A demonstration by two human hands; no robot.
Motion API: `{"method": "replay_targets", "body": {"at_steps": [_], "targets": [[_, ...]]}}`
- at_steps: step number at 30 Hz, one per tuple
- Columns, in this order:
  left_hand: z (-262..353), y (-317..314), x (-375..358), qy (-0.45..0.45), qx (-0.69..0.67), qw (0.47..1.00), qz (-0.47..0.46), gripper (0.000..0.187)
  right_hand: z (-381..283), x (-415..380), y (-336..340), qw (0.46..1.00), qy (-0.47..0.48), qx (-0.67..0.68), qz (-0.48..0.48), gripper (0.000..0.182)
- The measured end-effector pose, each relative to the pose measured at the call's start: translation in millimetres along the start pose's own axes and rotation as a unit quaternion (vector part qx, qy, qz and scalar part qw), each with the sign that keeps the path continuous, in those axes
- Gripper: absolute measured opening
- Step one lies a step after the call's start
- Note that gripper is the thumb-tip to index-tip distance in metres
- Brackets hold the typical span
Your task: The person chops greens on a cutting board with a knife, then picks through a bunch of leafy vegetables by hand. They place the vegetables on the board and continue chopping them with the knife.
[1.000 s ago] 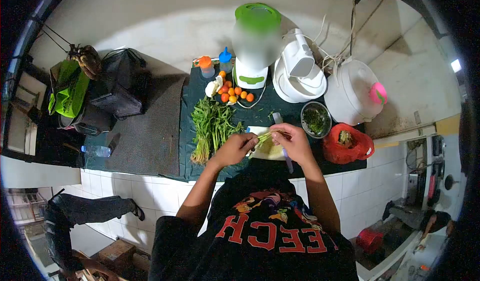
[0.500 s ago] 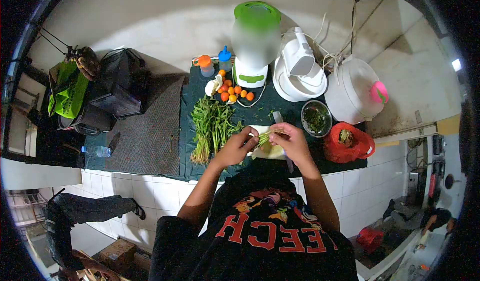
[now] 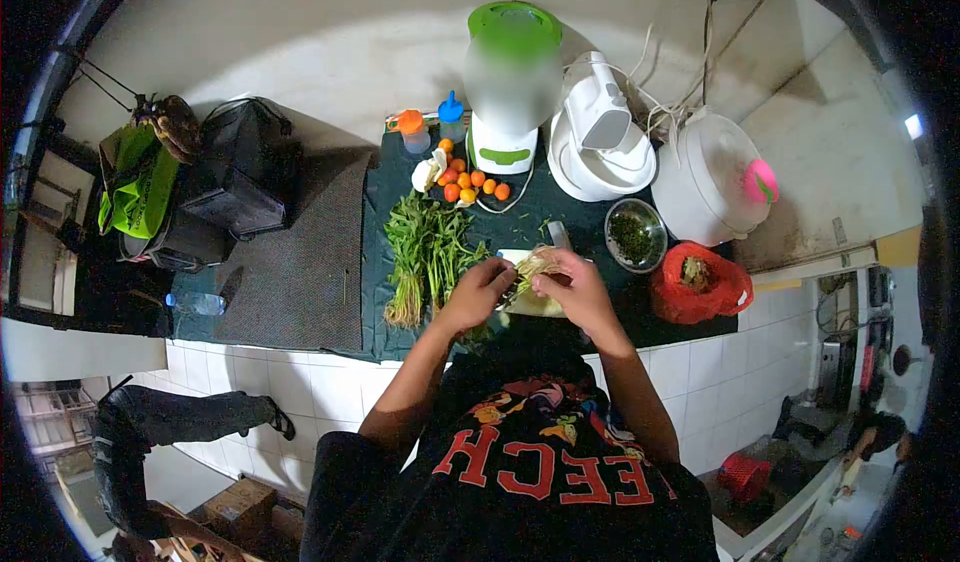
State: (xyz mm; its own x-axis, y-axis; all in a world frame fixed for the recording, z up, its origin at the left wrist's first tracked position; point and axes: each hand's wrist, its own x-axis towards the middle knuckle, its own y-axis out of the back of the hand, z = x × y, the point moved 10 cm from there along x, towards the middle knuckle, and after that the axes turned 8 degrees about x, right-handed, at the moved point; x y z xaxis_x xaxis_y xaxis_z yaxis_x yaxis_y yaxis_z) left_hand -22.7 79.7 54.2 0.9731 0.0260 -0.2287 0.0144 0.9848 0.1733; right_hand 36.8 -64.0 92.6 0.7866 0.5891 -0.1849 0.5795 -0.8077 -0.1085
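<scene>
Two hands, left (image 3: 478, 298) and right (image 3: 582, 297), both closed on thin pale stems (image 3: 537, 266); exact fingertip contact too small to tell. Stems sit between them, long axis roughly crosswise, rising away from me toward the right; neither hand clearly nearer. Cutting board (image 3: 532, 307) below. Knife (image 3: 559, 234), partly hidden, pokes out beyond the right hand. Leafy bunch (image 3: 438, 252) just beside the left hand, metal bowl (image 3: 661, 254) of chopped greens and red bag (image 3: 680, 305) off right, same surface (image 3: 400, 347).
</scene>
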Motion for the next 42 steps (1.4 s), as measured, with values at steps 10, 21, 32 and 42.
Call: {"method": "replay_targets", "body": {"at_steps": [10, 21, 32, 42], "targets": [[7, -8, -3, 0.017, 0.024, 0.999, -0.038, 0.024, 9, 1, 1, 1.000, 0.016, -0.007, 0.015, 0.031], [5, -15, -8, 0.016, -0.067, 0.996, -0.054, 0.026, 18, 0, -3, 0.998, 0.024, -0.056, 0.024, 0.040], [0, -15, -5, 0.009, -0.074, 0.996, -0.053, 0.023, 3, -6, 3, 0.996, 0.016, -0.025, 0.079, 0.050], [4, -17, 0, 0.020, -0.077, 0.995, -0.056, 0.021, 4, -8, 15, 0.988, 0.058, -0.050, 0.135, 0.050]]}}
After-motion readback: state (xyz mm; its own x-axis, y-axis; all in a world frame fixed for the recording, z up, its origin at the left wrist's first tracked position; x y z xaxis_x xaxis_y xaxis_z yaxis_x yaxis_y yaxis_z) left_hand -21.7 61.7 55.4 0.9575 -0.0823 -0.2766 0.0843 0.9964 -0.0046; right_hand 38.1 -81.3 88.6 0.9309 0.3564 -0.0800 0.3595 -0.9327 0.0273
